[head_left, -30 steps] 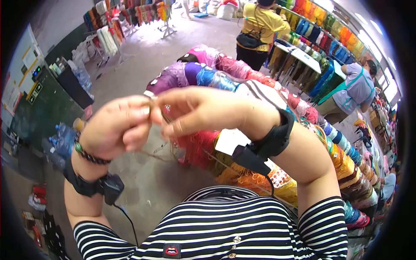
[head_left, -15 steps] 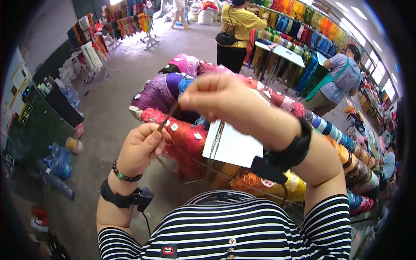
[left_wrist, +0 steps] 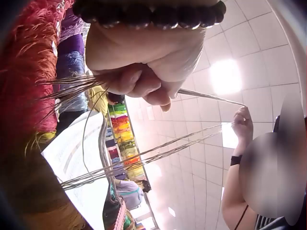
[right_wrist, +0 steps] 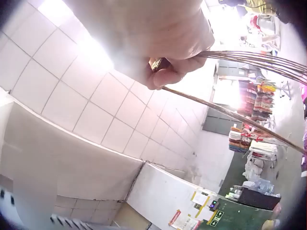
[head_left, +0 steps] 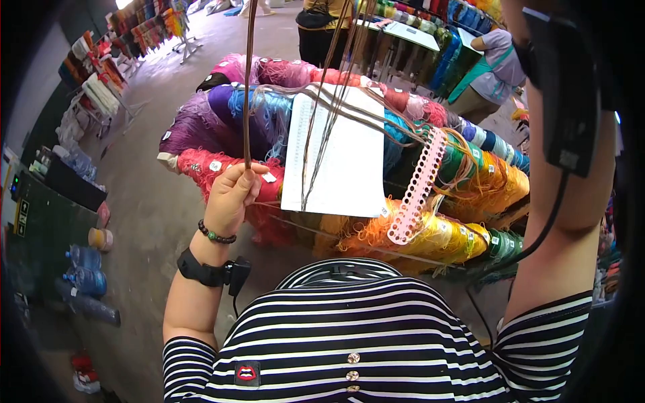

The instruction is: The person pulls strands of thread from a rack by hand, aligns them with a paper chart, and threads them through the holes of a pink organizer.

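Note:
My left hand (head_left: pixel 234 191) grips a taut strand of brown thread (head_left: pixel 248 101) between thumb and curled fingers; frayed thread ends (left_wrist: pixel 72 91) stick out of the fist in the left wrist view. Raised high, my right hand (right_wrist: pixel 158 43) pinches the thread's upper part; the head view cuts this hand off at the top. From it several loose strands (head_left: pixel 329 101) hang down in front of a white printed sheet (head_left: pixel 336 161). The sheet lies on skeins of coloured thread, beside a pink strip with punched holes (head_left: pixel 416 188) that has threads looped through it.
Rows of purple, red and orange skeins (head_left: pixel 195 127) stand in front of me. A person in a yellow top (head_left: pixel 322 20) and one in a teal apron (head_left: pixel 494 70) are beyond them. Water bottles (head_left: pixel 87 269) lie on the floor at left.
My right hand has gone up and out of the head view, drawing the thread upright and tight. The left hand keeps its grip. The sheet and pink strip now show uncovered.

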`<state>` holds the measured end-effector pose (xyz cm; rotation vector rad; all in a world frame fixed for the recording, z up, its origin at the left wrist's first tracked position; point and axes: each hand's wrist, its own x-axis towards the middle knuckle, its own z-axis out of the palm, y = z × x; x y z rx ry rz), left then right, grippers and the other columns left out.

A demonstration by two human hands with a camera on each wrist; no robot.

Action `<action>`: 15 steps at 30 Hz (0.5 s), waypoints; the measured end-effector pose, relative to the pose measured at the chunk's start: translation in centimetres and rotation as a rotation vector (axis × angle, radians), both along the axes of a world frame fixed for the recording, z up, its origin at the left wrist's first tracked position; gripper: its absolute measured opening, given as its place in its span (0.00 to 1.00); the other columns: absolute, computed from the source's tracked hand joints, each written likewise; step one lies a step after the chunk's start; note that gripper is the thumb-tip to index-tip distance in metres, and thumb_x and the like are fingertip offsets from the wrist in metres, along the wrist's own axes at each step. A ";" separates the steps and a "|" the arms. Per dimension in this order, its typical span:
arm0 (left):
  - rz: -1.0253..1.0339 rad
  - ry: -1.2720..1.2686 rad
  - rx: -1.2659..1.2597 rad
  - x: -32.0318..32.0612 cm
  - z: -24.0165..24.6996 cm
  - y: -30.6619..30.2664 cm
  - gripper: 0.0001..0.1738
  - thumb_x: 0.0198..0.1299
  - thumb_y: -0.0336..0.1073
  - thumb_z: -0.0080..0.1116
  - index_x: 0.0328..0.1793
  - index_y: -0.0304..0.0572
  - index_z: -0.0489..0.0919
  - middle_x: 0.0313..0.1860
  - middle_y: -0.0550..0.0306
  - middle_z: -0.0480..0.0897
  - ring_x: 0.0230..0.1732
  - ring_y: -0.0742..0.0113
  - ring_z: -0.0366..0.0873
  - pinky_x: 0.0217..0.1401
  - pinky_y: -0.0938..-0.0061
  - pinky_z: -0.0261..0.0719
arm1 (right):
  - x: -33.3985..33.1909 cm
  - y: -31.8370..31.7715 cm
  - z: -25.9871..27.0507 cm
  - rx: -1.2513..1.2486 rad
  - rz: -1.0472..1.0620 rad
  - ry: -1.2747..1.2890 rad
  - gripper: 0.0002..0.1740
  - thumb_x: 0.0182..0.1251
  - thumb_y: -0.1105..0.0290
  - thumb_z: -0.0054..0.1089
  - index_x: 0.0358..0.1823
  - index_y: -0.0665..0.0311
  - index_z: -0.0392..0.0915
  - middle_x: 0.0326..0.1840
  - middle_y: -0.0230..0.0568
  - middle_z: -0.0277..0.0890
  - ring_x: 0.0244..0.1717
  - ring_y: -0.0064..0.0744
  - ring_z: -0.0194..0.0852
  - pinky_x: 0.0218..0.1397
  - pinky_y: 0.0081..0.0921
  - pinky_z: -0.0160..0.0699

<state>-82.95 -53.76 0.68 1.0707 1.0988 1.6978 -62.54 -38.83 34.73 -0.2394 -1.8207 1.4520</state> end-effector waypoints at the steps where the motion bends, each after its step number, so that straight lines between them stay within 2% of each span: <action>1: -0.004 0.002 -0.002 0.1 0.0 0.4 0.17 0.71 0.42 0.50 0.51 0.35 0.80 0.24 0.69 0.69 0.24 0.83 0.60 0.26 0.87 0.57 | 0.5 0.4 0.2 0.025 -0.014 -0.004 0.08 0.70 0.72 0.49 0.43 0.70 0.71 0.20 0.29 0.70 0.13 0.18 0.60 0.12 0.13 0.61; 2: -0.034 0.001 0.005 0.2 -0.2 0.8 0.16 0.72 0.41 0.49 0.51 0.36 0.80 0.34 0.64 0.78 0.23 0.84 0.60 0.26 0.88 0.59 | 0.9 0.7 0.2 0.053 -0.031 -0.012 0.08 0.69 0.71 0.49 0.42 0.70 0.71 0.19 0.29 0.69 0.13 0.18 0.60 0.12 0.13 0.61; 5: -0.055 0.019 0.010 2.1 0.0 2.5 0.15 0.72 0.40 0.47 0.53 0.37 0.80 0.51 0.56 0.81 0.23 0.84 0.60 0.27 0.88 0.61 | 2.5 1.6 0.4 0.159 -0.092 -0.052 0.06 0.69 0.71 0.48 0.38 0.68 0.70 0.18 0.28 0.69 0.13 0.19 0.61 0.12 0.14 0.62; 6: -0.121 0.003 0.036 2.7 -0.7 3.1 0.16 0.73 0.38 0.46 0.55 0.39 0.80 0.64 0.52 0.76 0.23 0.84 0.61 0.28 0.88 0.63 | 3.1 1.9 0.5 0.199 -0.118 -0.070 0.06 0.68 0.71 0.48 0.37 0.67 0.70 0.18 0.28 0.69 0.13 0.19 0.61 0.12 0.15 0.62; 8: -0.231 0.026 -0.043 4.2 -0.7 3.9 0.18 0.73 0.41 0.44 0.58 0.40 0.79 0.54 0.55 0.81 0.22 0.85 0.62 0.28 0.89 0.62 | 4.2 2.5 0.6 0.292 -0.178 -0.106 0.06 0.68 0.71 0.48 0.35 0.66 0.69 0.17 0.28 0.69 0.13 0.20 0.62 0.13 0.16 0.62; 10: -0.352 0.029 -0.110 6.0 -0.3 4.6 0.20 0.74 0.43 0.43 0.61 0.39 0.77 0.40 0.61 0.82 0.22 0.85 0.63 0.27 0.90 0.62 | 5.6 3.1 1.0 0.414 -0.258 -0.150 0.06 0.67 0.71 0.47 0.32 0.64 0.69 0.17 0.27 0.68 0.13 0.20 0.62 0.13 0.16 0.63; 11: -0.395 0.027 -0.133 7.0 -0.2 4.9 0.21 0.74 0.44 0.43 0.62 0.38 0.76 0.32 0.65 0.80 0.22 0.85 0.63 0.27 0.90 0.61 | 6.3 3.5 1.3 0.487 -0.303 -0.175 0.07 0.67 0.70 0.47 0.31 0.63 0.68 0.17 0.27 0.68 0.12 0.20 0.62 0.13 0.17 0.63; 12: -0.455 0.026 -0.199 8.0 0.4 4.9 0.22 0.74 0.45 0.43 0.63 0.37 0.75 0.25 0.71 0.71 0.22 0.85 0.62 0.26 0.89 0.59 | 7.1 3.8 1.6 0.565 -0.352 -0.201 0.07 0.66 0.70 0.47 0.30 0.63 0.68 0.16 0.27 0.68 0.12 0.21 0.62 0.13 0.17 0.63; 13: -0.557 -0.008 -0.144 8.7 0.7 5.0 0.22 0.74 0.45 0.43 0.63 0.36 0.75 0.23 0.73 0.68 0.21 0.84 0.60 0.26 0.88 0.57 | 8.0 4.2 1.9 0.646 -0.403 -0.228 0.08 0.66 0.70 0.46 0.29 0.62 0.68 0.16 0.27 0.68 0.12 0.21 0.63 0.13 0.18 0.63; 15: -0.568 0.010 -0.091 9.9 -0.1 5.5 0.22 0.74 0.45 0.44 0.62 0.35 0.76 0.22 0.74 0.66 0.21 0.84 0.58 0.26 0.88 0.56 | 10.2 5.0 2.6 0.841 -0.526 -0.286 0.09 0.66 0.70 0.46 0.26 0.61 0.67 0.15 0.26 0.68 0.12 0.21 0.63 0.14 0.19 0.64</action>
